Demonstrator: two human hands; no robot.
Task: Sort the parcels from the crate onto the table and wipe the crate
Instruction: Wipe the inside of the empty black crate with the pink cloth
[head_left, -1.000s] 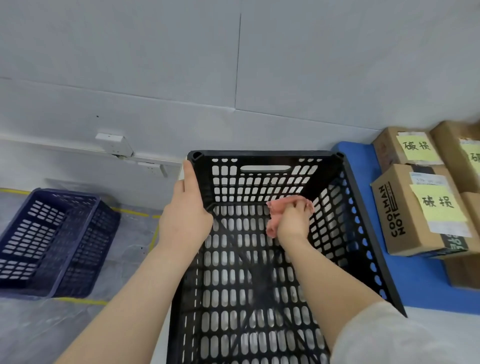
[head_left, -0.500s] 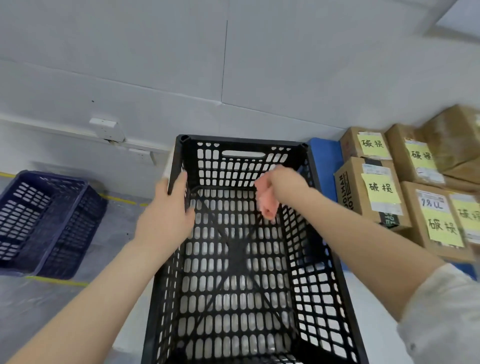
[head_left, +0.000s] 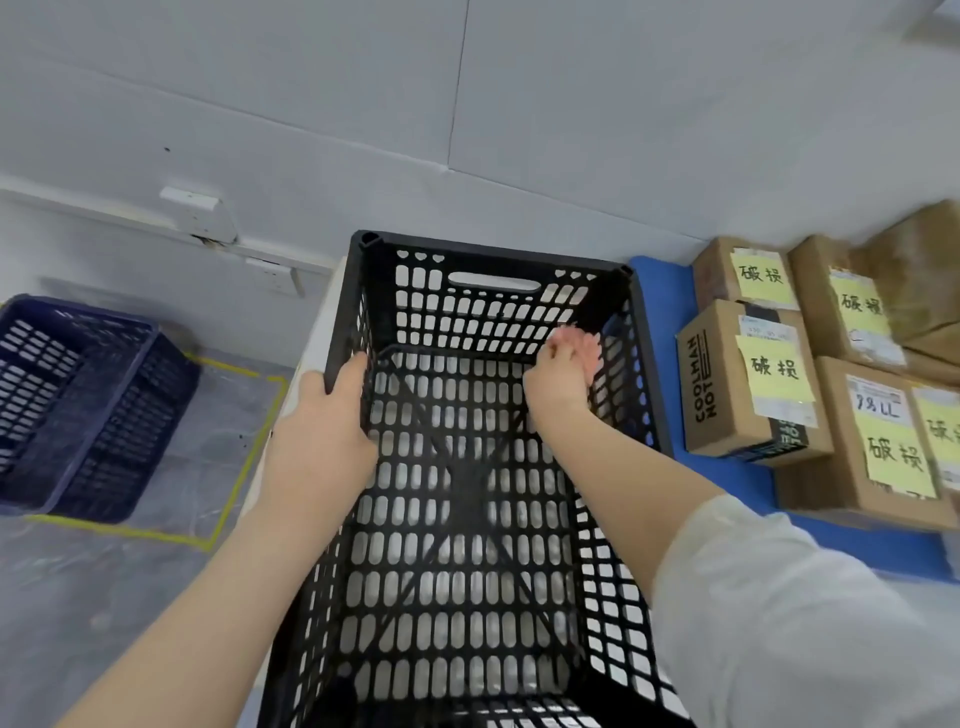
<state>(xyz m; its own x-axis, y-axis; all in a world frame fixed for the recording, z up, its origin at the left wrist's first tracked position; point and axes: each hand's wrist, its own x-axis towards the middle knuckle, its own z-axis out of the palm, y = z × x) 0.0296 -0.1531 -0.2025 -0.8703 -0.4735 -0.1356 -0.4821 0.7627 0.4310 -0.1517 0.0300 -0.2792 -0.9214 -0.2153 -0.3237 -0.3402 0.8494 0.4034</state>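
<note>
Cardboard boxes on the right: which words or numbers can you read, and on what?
"COOLMAN HOT": printed on the side of the front brown cardboard box.
"破损": handwritten on yellow sticky notes atop the boxes.
"98LL", roughly: handwritten white label on the nearest box.
Small printed shipping labels: too blurred to read.

The black crate (head_left: 493, 255) is open above; parcels (head_left: 727, 395) stand near its right, a wall (head_left: 571, 130) behind.

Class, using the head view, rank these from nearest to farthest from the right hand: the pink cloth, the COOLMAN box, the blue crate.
1. pink cloth: held in the right hand, inside the black crate.
2. COOLMAN box: to the right, outside the black crate.
3. blue crate: far left, on the floor.
</note>
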